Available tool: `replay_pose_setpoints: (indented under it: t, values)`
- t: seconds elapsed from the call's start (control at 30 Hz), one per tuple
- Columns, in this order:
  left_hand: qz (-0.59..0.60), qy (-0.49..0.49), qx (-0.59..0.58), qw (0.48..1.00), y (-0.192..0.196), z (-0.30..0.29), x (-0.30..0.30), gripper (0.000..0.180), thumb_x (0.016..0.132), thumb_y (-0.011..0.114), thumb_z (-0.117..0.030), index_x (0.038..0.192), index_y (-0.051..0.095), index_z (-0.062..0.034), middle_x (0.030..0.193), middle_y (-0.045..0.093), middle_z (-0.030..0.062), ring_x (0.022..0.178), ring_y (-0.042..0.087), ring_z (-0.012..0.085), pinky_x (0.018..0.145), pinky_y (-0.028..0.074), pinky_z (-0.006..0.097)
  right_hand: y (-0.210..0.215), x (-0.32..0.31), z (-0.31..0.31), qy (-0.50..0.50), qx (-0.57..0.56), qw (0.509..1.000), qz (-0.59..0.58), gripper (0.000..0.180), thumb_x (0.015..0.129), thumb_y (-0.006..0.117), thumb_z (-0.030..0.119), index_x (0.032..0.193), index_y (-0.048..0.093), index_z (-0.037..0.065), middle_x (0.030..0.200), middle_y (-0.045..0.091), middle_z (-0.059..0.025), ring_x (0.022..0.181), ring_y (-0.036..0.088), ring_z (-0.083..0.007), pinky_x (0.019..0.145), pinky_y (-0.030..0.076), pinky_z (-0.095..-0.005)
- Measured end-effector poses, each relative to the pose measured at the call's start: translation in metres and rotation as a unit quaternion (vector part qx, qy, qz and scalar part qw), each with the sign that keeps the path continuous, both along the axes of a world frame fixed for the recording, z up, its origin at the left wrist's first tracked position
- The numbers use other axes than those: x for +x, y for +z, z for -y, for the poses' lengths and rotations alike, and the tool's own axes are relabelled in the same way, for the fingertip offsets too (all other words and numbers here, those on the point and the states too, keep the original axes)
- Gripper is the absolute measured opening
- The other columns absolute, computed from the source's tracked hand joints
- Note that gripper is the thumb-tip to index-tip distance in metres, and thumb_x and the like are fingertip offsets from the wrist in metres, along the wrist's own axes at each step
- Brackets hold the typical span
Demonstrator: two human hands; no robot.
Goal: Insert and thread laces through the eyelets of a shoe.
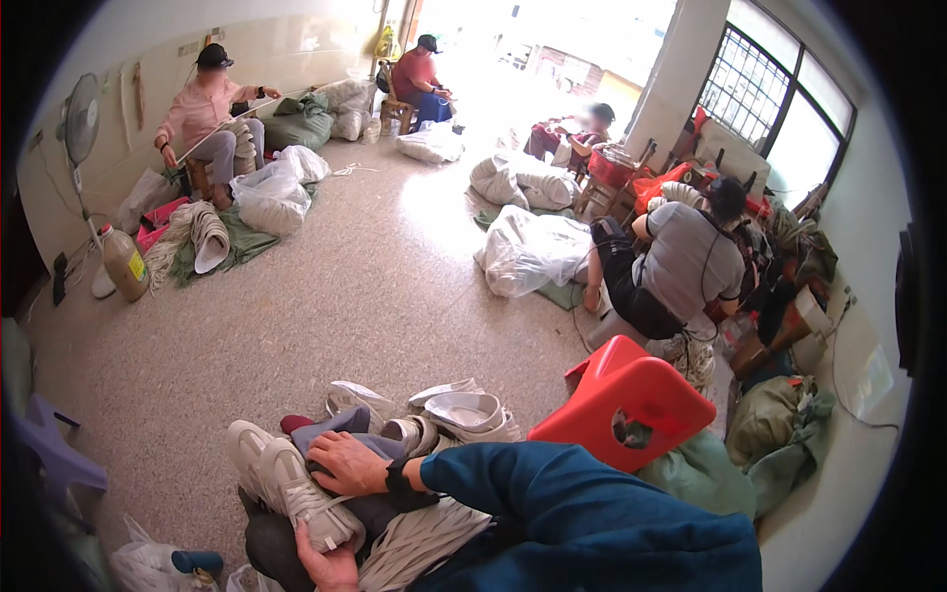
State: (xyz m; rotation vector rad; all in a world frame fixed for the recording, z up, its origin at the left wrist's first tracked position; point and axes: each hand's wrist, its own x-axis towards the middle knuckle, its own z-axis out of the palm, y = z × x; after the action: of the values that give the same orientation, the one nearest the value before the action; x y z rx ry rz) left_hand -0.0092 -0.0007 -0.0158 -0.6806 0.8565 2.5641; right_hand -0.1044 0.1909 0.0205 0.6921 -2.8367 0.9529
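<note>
An off-white sneaker (304,498) lies over my lap at the lower left, its toe toward me. My left hand (330,569) is closed around the toe end, with the thumb along its side. My right hand (347,464) reaches in from the right, fingers bent down against the sneaker's upper side; what the fingertips pinch, if anything, is hidden. Another pale sneaker (251,456) sits close against its left side. A thick bundle of off-white shoelaces (434,538) is draped beside my hands. Grey cloth (340,424) lies just beyond my right hand.
More pale shoes (469,411) are piled ahead. A red plastic stool (626,405) stands to the right, a purple stool (64,449) at left. Several people sit working around the room, among white sacks (533,252). A fan (79,128) and a jug (123,264) stand by the left wall.
</note>
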Motion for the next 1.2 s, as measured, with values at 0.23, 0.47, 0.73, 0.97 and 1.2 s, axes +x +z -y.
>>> replay_pose_setpoints:
  t: [0.23, 0.47, 0.73, 0.97, 1.2]
  values:
    - [-0.138, 0.038, -0.209, 0.967, 0.006, -0.006, 0.005, 0.048, 0.089, 0.068, -0.031, 0.13, 0.058, -0.0071, 0.116, 0.066, 0.0111, 0.102, 0.063, 0.0268, 0.083, 0.051, 0.046, -0.007, 0.005, 0.009, -0.008, -0.03, 0.999, -0.036, 0.03, 0.085, 0.066, 0.024, 0.104, 0.061, 0.002, 0.108, 0.058, -0.0167, 0.11, 0.054, -0.0345, 0.094, 0.042, -0.0449]
    - [0.009, 0.011, -0.029, 0.999, -0.001, 0.0, 0.003, 0.058, 0.094, 0.061, -0.051, 0.141, 0.052, -0.0183, 0.129, 0.062, 0.0043, 0.117, 0.058, 0.0262, 0.092, 0.046, 0.053, 0.001, 0.002, 0.006, 0.015, -0.004, 1.0, 0.016, 0.034, 0.088, 0.065, 0.024, 0.113, 0.06, 0.001, 0.118, 0.058, -0.0164, 0.114, 0.054, -0.034, 0.099, 0.04, -0.0442]
    - [-0.012, 0.011, -0.016, 1.0, 0.001, -0.002, 0.003, 0.055, 0.097, 0.061, -0.048, 0.141, 0.051, -0.018, 0.134, 0.06, 0.0042, 0.119, 0.056, 0.0262, 0.095, 0.044, 0.053, -0.003, 0.001, 0.005, 0.001, 0.001, 1.0, 0.006, 0.035, 0.088, 0.065, 0.025, 0.114, 0.061, 0.003, 0.119, 0.058, -0.0159, 0.115, 0.054, -0.0342, 0.099, 0.041, -0.0449]
    - [-0.038, -0.01, -0.008, 0.999, 0.004, 0.0, 0.004, 0.055, 0.096, 0.062, -0.049, 0.14, 0.053, -0.0173, 0.133, 0.061, 0.0041, 0.118, 0.057, 0.0259, 0.095, 0.044, 0.052, -0.004, 0.003, 0.006, -0.005, 0.008, 1.0, -0.014, 0.035, 0.087, 0.066, 0.025, 0.114, 0.061, 0.003, 0.118, 0.058, -0.0151, 0.115, 0.054, -0.0339, 0.099, 0.041, -0.045]
    - [-0.021, 0.003, 0.008, 1.0, 0.005, -0.001, 0.004, 0.057, 0.096, 0.063, -0.05, 0.141, 0.052, -0.0168, 0.132, 0.06, 0.0044, 0.121, 0.055, 0.0263, 0.099, 0.042, 0.051, -0.006, 0.002, 0.009, -0.007, 0.004, 1.0, -0.014, 0.035, 0.086, 0.066, 0.024, 0.114, 0.061, 0.003, 0.119, 0.058, -0.0158, 0.114, 0.054, -0.0344, 0.099, 0.041, -0.0447]
